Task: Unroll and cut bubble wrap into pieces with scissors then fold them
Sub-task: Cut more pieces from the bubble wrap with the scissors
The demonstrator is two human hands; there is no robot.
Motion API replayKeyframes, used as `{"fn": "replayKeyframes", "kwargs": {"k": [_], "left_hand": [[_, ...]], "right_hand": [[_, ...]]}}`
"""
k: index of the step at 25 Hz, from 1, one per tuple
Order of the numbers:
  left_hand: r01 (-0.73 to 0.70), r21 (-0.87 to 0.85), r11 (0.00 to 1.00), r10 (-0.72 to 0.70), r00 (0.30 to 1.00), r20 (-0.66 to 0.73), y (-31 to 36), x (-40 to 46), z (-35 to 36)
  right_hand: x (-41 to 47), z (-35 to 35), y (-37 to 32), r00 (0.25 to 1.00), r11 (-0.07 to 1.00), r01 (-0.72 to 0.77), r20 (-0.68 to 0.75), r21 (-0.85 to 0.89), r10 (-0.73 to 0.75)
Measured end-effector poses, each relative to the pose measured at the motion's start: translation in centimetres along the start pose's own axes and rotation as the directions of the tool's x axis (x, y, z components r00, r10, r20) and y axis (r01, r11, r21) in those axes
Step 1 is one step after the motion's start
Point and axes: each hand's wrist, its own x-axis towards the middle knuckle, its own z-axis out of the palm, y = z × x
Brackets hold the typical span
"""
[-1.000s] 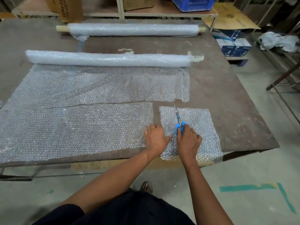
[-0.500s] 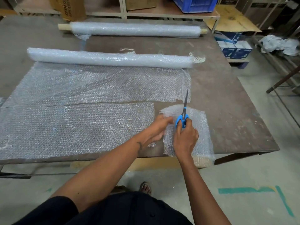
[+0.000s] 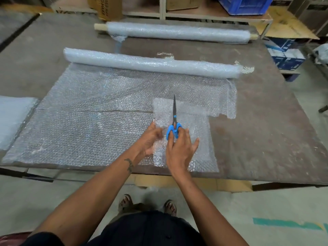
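Folding's underway on one cut piece [image 3: 195, 132] at the table's [image 3: 266, 139] near edge. My left hand [image 3: 150, 137] lifts its left flap over, while my right hand [image 3: 179, 148] grips the closed scissors [image 3: 174, 121], other fingers spread on it. Bigger cut sheet [image 3: 85, 135] isn't divided yet. I count two rolls: one part-unrolled [image 3: 150, 63], one untouched [image 3: 177, 32].

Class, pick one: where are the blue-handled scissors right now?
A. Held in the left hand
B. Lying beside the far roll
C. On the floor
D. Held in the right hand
D: the right hand holds the scissors by the blue handles, blades pointing away over the cut bubble wrap piece.
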Motion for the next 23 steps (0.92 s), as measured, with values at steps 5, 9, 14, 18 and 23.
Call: {"fn": "replayKeyframes", "kwargs": {"k": [5,9,14,18,23], "left_hand": [[0.065,0.116,0.991,-0.077,0.992,0.1,0.2,3.0,-5.1],[0.049,0.16,0.986,-0.071,0.988,0.14,0.2,3.9,-6.1],[-0.241,0.651,0.719,0.251,0.965,0.08,-0.8,4.6,-7.2],[-0.355,0.847,0.397,0.529,0.842,0.105,-1.8,4.3,-8.6],[-0.404,0.91,-0.094,0.351,0.842,0.41,-3.2,5.7,-11.3]], "right_hand": [[-1.7,4.4,-2.1,0.984,0.992,0.013,0.181,-0.122,0.009],[-2.9,5.1,-3.0,0.99,0.99,0.008,0.142,-0.138,0.012],[-2.9,5.9,-2.9,0.977,0.976,-0.026,0.202,-0.214,0.07],[-2.9,6.3,-2.7,0.979,0.965,-0.016,0.191,-0.262,0.068],[-2.6,6.4,-3.3,0.966,0.972,0.054,0.258,-0.23,0.007]]}}
